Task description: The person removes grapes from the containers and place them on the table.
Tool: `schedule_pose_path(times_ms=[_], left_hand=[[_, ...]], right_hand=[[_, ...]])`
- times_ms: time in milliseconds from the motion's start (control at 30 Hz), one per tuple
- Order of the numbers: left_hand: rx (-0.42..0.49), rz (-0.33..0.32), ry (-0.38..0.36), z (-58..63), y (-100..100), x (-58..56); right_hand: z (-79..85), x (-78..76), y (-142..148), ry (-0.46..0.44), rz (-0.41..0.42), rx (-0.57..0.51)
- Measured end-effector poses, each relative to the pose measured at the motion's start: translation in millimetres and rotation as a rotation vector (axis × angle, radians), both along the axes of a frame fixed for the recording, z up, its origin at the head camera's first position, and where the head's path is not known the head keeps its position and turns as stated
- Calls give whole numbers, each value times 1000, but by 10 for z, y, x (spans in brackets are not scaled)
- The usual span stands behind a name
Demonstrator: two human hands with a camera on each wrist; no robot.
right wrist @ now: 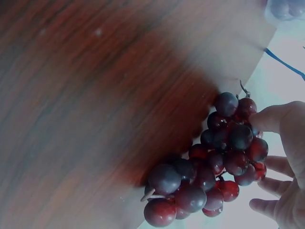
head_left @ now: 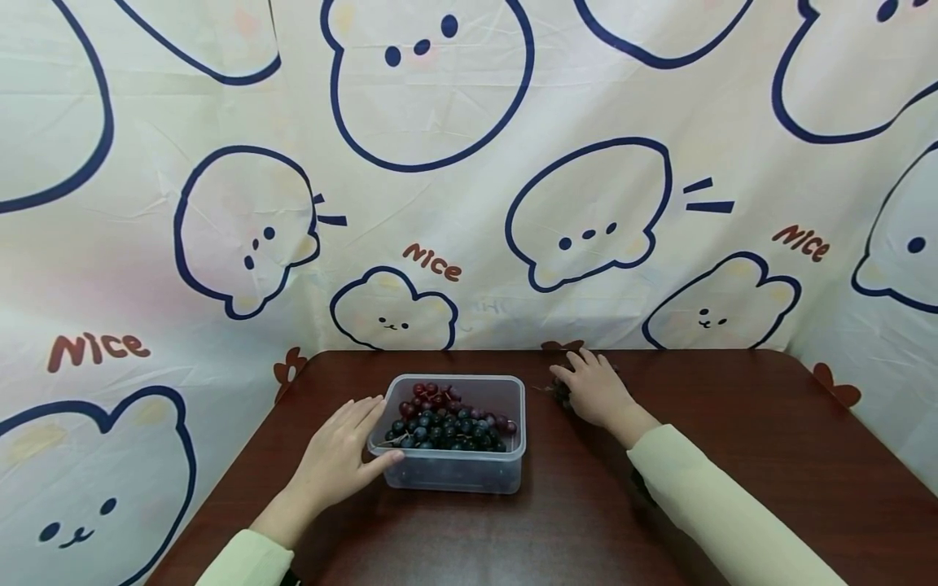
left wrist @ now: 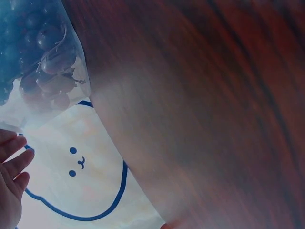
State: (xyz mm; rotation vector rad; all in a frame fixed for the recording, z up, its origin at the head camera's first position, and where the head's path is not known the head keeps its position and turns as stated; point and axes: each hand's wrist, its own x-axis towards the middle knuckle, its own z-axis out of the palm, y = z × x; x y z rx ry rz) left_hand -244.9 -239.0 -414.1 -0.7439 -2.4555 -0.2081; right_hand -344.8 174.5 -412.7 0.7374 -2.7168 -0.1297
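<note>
A clear plastic container (head_left: 462, 472) holds red grapes (head_left: 432, 397) at the back and dark grapes (head_left: 447, 427) in front. Its left side is where my left hand (head_left: 333, 456) rests, fingers lying along the wall and thumb extended at the near rim. In the left wrist view, loosely extended fingers (left wrist: 16, 162) show beside the container wall. To the right of the container, my right hand (head_left: 597, 391) reaches over another bunch of grapes (right wrist: 205, 171) at the table. The right wrist view shows the thumb on one side of the bunch and fingers behind it.
The brown wooden table (head_left: 469, 537) bears the container and the separate bunch. A pale curtain (head_left: 469, 212) with cartoon bear outlines hangs behind the table's back edge and along both sides.
</note>
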Motion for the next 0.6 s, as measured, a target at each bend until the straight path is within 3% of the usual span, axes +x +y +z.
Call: schedule_pose_path(times_ms=[600], left_hand=[[-1,-1,-4,2,-1,1]], right_hand=[[183,128,96,94,77,-64]])
